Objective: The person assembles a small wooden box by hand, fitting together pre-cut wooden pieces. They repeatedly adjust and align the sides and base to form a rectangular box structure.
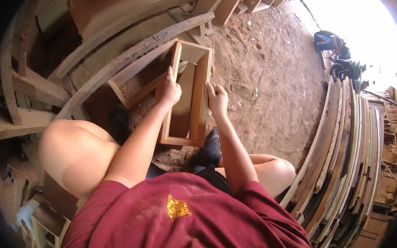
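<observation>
A: Where does the open wooden box frame (187,95) lie?

B: On the dirt floor (266,82) ahead of the seated person's knees, toward twelve o'clock from the body. Its long axis runs from six to twelve o'clock, leaning slightly right at the far end.

A: And the hands?

B: The left hand (168,90) is closed over the frame's left side rail about midway along, fingers curled on the top edge. The right hand (217,99) is closed against the right side rail, at three o'clock from the frame; what it pinches, if anything beyond the rail, cannot be told.

A: Which hand is nearer?

B: Both touch it, one on each long side, so the frame sits between the grips.

A: What surrounds it?

B: A second wooden frame (137,80) lies just beside it at nine o'clock, touching its far corner. Stacked planks (344,152) stand well apart at three o'clock, and rough timbers (120,58) cross at ten o'clock.
</observation>
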Demonstrator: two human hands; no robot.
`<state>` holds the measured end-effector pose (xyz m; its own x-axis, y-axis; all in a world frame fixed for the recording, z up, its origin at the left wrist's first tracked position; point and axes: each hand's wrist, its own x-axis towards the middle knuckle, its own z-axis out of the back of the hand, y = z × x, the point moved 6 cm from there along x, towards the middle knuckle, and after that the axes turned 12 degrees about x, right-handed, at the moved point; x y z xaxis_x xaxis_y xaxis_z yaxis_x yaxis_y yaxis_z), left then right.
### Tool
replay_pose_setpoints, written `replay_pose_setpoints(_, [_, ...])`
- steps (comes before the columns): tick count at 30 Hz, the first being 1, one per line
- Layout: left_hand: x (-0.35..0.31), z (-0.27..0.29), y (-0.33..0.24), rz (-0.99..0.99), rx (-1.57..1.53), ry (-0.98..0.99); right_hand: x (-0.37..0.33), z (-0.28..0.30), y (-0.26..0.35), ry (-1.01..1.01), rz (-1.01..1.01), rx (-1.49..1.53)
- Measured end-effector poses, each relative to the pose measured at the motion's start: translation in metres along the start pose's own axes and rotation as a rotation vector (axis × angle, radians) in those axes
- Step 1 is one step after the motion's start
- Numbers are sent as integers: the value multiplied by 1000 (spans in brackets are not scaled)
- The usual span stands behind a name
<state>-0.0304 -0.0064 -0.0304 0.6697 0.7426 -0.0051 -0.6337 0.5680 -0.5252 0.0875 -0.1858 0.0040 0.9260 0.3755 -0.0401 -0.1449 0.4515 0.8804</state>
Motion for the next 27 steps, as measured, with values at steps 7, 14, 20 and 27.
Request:
replay_pose_setpoints(7, [6,-8,-1,4,22,36,59,-9,2,-49,32,-87])
replay_pose_setpoints(14, [3,-1,1,32,-6,75,-44,8,1,147,-57,-45])
replay_pose_setpoints(20, [2,-8,1,9,-29,28,-142,34,-18,303,-165,-202])
replay_pose_setpoints(27, [2,-3,-3,19,-11,97,-68,19,-21,118,-7,-68])
